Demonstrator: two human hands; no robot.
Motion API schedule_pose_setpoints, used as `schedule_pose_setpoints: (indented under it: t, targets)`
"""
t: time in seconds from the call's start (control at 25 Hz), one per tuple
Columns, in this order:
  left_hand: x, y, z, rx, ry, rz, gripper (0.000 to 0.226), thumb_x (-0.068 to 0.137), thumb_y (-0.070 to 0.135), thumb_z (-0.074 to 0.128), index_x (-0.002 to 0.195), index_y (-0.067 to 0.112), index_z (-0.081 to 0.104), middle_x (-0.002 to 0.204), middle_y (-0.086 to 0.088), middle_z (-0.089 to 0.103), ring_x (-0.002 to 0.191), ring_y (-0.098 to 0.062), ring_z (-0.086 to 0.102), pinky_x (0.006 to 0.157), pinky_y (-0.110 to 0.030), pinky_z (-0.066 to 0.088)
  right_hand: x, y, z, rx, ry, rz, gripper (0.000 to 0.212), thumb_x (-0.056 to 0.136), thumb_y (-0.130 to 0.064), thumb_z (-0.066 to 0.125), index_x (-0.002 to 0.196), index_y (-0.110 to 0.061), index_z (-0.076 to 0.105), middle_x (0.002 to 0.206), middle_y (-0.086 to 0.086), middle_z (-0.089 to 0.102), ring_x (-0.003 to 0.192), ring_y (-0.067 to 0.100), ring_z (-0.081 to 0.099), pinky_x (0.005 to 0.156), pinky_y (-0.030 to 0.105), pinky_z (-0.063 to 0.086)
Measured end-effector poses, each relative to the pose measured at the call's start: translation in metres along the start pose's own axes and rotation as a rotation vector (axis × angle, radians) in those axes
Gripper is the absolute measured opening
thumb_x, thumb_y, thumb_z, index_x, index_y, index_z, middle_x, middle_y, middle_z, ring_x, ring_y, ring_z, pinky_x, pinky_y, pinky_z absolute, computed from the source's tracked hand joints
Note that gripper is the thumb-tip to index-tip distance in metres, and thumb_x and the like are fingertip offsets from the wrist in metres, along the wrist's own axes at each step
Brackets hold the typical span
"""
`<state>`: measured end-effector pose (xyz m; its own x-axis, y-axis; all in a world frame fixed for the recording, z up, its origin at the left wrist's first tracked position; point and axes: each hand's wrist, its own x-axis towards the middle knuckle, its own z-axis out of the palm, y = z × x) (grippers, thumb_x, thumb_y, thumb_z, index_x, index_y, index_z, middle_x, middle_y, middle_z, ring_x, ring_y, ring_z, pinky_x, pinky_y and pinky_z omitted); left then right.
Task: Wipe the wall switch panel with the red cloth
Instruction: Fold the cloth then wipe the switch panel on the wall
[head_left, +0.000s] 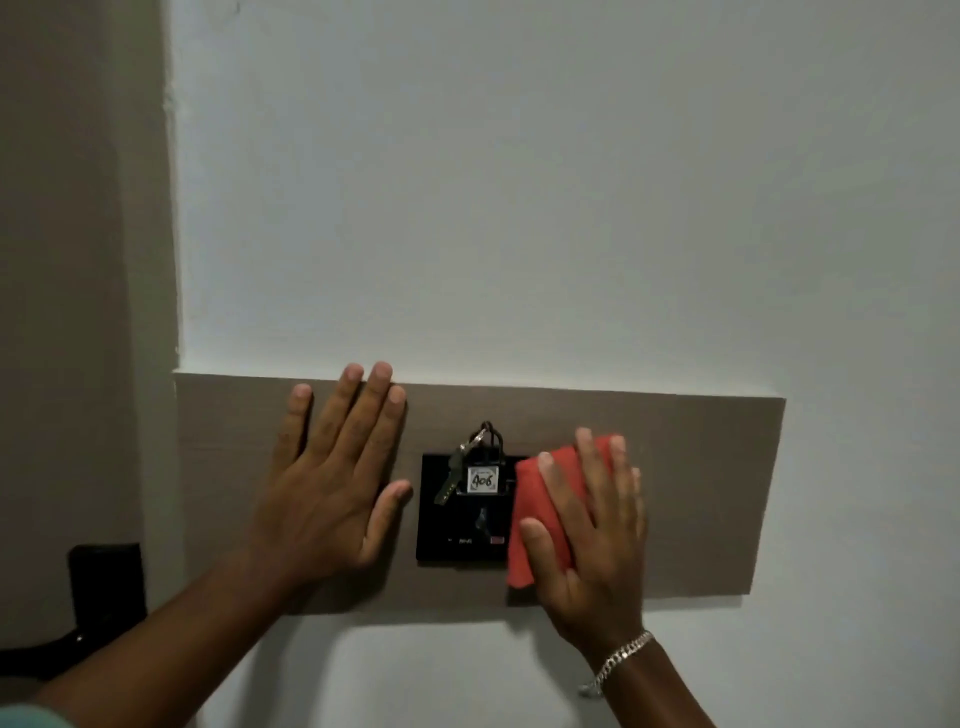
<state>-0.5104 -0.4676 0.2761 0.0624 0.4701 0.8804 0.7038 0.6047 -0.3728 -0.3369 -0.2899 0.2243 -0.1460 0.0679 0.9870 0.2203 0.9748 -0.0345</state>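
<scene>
A black switch panel (457, 525) is set in a taupe backing board (701, 467) on the white wall. A key tag marked 406 with keys (480, 475) hangs in its slot. My right hand (592, 530) presses a folded red cloth (535, 514) flat against the panel's right edge and the board; the cloth covers that edge. My left hand (332, 478) lies flat on the board just left of the panel, fingers spread, holding nothing.
A beige wall or door frame (78, 260) runs down the left side. A black handle-like object (104, 597) sticks out at lower left. A silver bracelet (618, 662) sits on my right wrist.
</scene>
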Motion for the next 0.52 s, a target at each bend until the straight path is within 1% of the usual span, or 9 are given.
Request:
schedule_pose_setpoints:
  t: [0.04, 0.12, 0.16, 0.28, 0.32, 0.36, 0.44, 0.48, 0.52]
  targets:
    - [0.002, 0.002, 0.000, 0.017, 0.010, -0.004, 0.078, 0.094, 0.046, 0.033, 0.155, 0.002, 0.015, 0.165, -0.019, 0.012, 0.153, -0.035, 0.010, 0.122, -0.059, 0.009, 0.003, 0.004, 0.001, 0.018, 0.018, 0.030, 0.052, 0.100, -0.053, 0.037, 0.148, -0.034, 0.038, 0.164, 0.004, 0.029, 0.157, 0.029, 0.015, 0.124, 0.057, 0.020]
    - [0.003, 0.006, 0.003, 0.041, 0.023, -0.022, 0.077, 0.094, 0.045, 0.031, 0.155, 0.001, 0.015, 0.164, -0.020, 0.011, 0.153, -0.035, 0.009, 0.122, -0.058, 0.009, 0.012, -0.006, 0.007, 0.053, 0.025, 0.202, 0.052, 0.099, -0.054, 0.038, 0.147, -0.036, 0.041, 0.166, 0.002, 0.027, 0.158, 0.027, 0.014, 0.126, 0.050, 0.014]
    - [0.002, 0.008, 0.004, 0.037, 0.023, -0.033, 0.077, 0.094, 0.045, 0.030, 0.155, 0.001, 0.014, 0.165, -0.019, 0.009, 0.154, -0.035, 0.008, 0.122, -0.058, 0.009, 0.014, -0.014, 0.010, 0.069, 0.024, 0.244, 0.052, 0.099, -0.055, 0.039, 0.147, -0.036, 0.043, 0.166, 0.002, 0.028, 0.158, 0.027, 0.014, 0.127, 0.048, 0.012]
    - [-0.001, 0.012, 0.009, 0.046, 0.041, -0.045, 0.078, 0.094, 0.045, 0.029, 0.156, 0.001, 0.012, 0.166, -0.018, 0.005, 0.154, -0.034, 0.007, 0.123, -0.056, 0.007, 0.004, 0.003, 0.003, 0.060, 0.014, 0.020, 0.052, 0.098, -0.053, 0.043, 0.146, -0.035, 0.044, 0.164, 0.006, 0.031, 0.157, 0.030, 0.017, 0.127, 0.051, 0.013]
    - [-0.001, 0.012, 0.009, 0.056, 0.049, -0.048, 0.078, 0.094, 0.045, 0.029, 0.156, 0.001, 0.012, 0.166, -0.018, 0.005, 0.154, -0.034, 0.007, 0.123, -0.056, 0.006, 0.001, 0.011, -0.001, 0.063, 0.019, 0.003, 0.052, 0.097, -0.051, 0.045, 0.146, -0.033, 0.044, 0.163, 0.007, 0.032, 0.157, 0.030, 0.018, 0.126, 0.053, 0.014]
    - [-0.001, 0.011, 0.009, 0.063, 0.051, -0.043, 0.078, 0.094, 0.045, 0.029, 0.156, 0.001, 0.013, 0.166, -0.018, 0.005, 0.154, -0.033, 0.006, 0.123, -0.055, 0.005, 0.000, 0.014, -0.001, 0.064, 0.034, 0.062, 0.052, 0.097, -0.051, 0.046, 0.145, -0.031, 0.045, 0.163, 0.008, 0.032, 0.157, 0.029, 0.017, 0.126, 0.054, 0.015]
    - [0.000, 0.009, 0.010, 0.085, 0.059, -0.033, 0.077, 0.093, 0.045, 0.029, 0.155, 0.001, 0.014, 0.166, -0.018, 0.005, 0.154, -0.034, 0.006, 0.124, -0.054, 0.004, 0.010, 0.000, 0.008, 0.049, 0.077, 0.280, 0.052, 0.097, -0.052, 0.044, 0.145, -0.032, 0.045, 0.164, 0.006, 0.032, 0.158, 0.026, 0.015, 0.126, 0.053, 0.015]
    - [0.000, 0.009, 0.011, 0.088, 0.063, -0.036, 0.078, 0.093, 0.045, 0.029, 0.155, 0.001, 0.014, 0.166, -0.018, 0.005, 0.154, -0.034, 0.006, 0.124, -0.054, 0.003, 0.012, -0.010, 0.011, 0.031, 0.074, 0.332, 0.053, 0.098, -0.054, 0.042, 0.146, -0.033, 0.044, 0.165, 0.006, 0.030, 0.158, 0.026, 0.014, 0.127, 0.051, 0.014]
    - [0.000, 0.009, 0.011, 0.087, 0.070, -0.043, 0.078, 0.093, 0.045, 0.029, 0.155, 0.001, 0.014, 0.166, -0.017, 0.005, 0.154, -0.034, 0.006, 0.124, -0.053, 0.003, 0.010, -0.013, 0.012, 0.020, 0.063, 0.274, 0.054, 0.099, -0.055, 0.040, 0.148, -0.034, 0.042, 0.165, 0.006, 0.028, 0.158, 0.028, 0.013, 0.127, 0.050, 0.012]
